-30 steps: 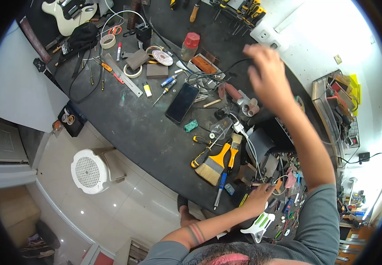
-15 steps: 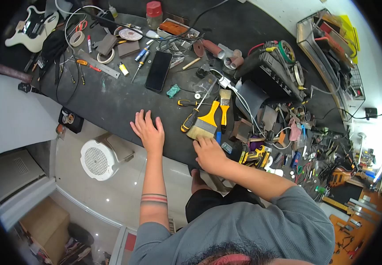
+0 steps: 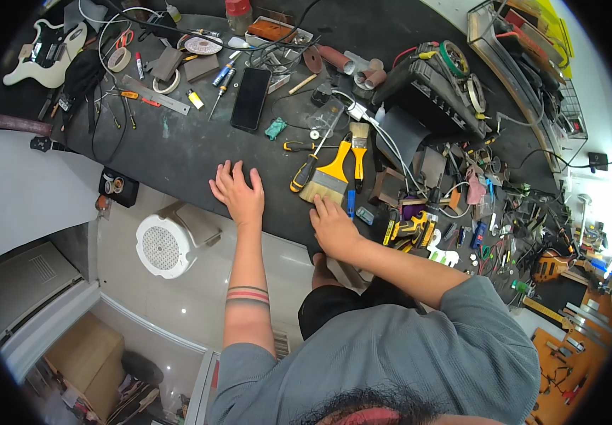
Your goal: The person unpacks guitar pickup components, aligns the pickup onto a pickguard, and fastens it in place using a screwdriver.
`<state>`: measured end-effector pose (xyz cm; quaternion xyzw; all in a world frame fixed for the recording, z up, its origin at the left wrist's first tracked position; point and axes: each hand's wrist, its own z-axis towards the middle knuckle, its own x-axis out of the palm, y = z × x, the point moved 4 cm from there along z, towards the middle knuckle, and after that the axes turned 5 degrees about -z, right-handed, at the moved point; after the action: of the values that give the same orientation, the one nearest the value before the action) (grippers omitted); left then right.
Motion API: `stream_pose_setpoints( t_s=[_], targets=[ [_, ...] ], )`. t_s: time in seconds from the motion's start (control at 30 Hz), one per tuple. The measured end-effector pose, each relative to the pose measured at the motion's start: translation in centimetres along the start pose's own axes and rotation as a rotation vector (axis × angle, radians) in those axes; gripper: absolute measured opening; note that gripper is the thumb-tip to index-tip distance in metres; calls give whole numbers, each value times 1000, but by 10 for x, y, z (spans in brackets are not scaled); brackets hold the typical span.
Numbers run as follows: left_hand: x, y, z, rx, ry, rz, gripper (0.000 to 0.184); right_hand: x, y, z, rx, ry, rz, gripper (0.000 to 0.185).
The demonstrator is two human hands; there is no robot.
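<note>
My left hand (image 3: 241,195) lies on the dark workbench (image 3: 178,159) near its front edge, fingers spread, holding nothing. My right hand (image 3: 334,228) rests at the bench edge with fingers stretched out, their tips at the bristles of a wide yellow-handled paintbrush (image 3: 330,176). Whether they press on the bristles I cannot tell. Beside that brush lies a narrower yellow-and-black paintbrush (image 3: 359,152). A screwdriver (image 3: 304,173) with a black and yellow handle lies along its left side, and another screwdriver (image 3: 300,146) lies across behind it. A small blue object (image 3: 350,204) is just beyond my right hand.
A black phone (image 3: 251,99) lies farther back, near a crumpled teal scrap (image 3: 275,128). A black amplifier-like box (image 3: 430,99) stands at the back right, with white cables before it. A yellow drill (image 3: 412,227) and cluttered small tools fill the right. A white stool (image 3: 164,246) stands on the floor.
The view has shifted, so the bench items sit a little higher in the picture. Both hands keep nearly the same places and poses relative to the bench and the brush.
</note>
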<state>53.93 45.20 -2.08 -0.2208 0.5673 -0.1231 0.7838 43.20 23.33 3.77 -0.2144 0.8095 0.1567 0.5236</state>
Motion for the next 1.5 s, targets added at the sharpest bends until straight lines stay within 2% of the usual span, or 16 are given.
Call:
stream_pose_setpoints(
  t_s=[0.03,0.13,0.17,0.37,0.47,0.53,0.7,0.77,0.8,0.9,1.0,1.1,1.27,1.37,1.47,1.5],
  targets=[
    [1,1,0,0,-4,-8,40,-9,-4,-1,5,-196,40,50],
    [3,4,-1,16,-3,8,40,-21,-23,7,28,-38,415,54],
    [-1,-2,-1,35,-37,16,35,-24,-34,19,160,-152,524,54],
    [8,-67,14,414,171,-321,39,-24,-45,41,211,-501,477,49],
    [31,-97,33,527,289,-215,38,-36,-13,-1,131,-461,488,46],
    [41,-100,43,614,339,-95,33,-31,8,-40,37,-211,470,42],
    [-24,-73,51,598,375,176,23,-12,25,-146,-53,-63,639,28],
    [-73,-60,51,376,547,193,21,-4,20,-173,-57,86,753,28],
    [-93,-50,38,324,489,54,20,1,15,-196,-35,165,819,29],
    [-97,13,-7,-212,674,-585,24,20,11,-251,18,301,1079,40],
    [-107,-61,-89,-567,683,-1444,37,68,6,-299,73,561,1267,52],
    [-76,-159,-180,-596,1120,-1753,37,165,-5,-350,265,748,1455,60],
    [-37,-307,-305,-361,1429,-1455,14,380,-39,-401,551,570,951,62],
    [-9,-335,-355,-20,1336,-945,22,472,-57,-406,712,515,648,61],
    [15,-344,-388,397,960,-585,19,515,-70,-387,670,371,541,61],
    [22,-343,-399,382,957,-522,22,521,-77,-382,650,322,502,61]
  ],
)
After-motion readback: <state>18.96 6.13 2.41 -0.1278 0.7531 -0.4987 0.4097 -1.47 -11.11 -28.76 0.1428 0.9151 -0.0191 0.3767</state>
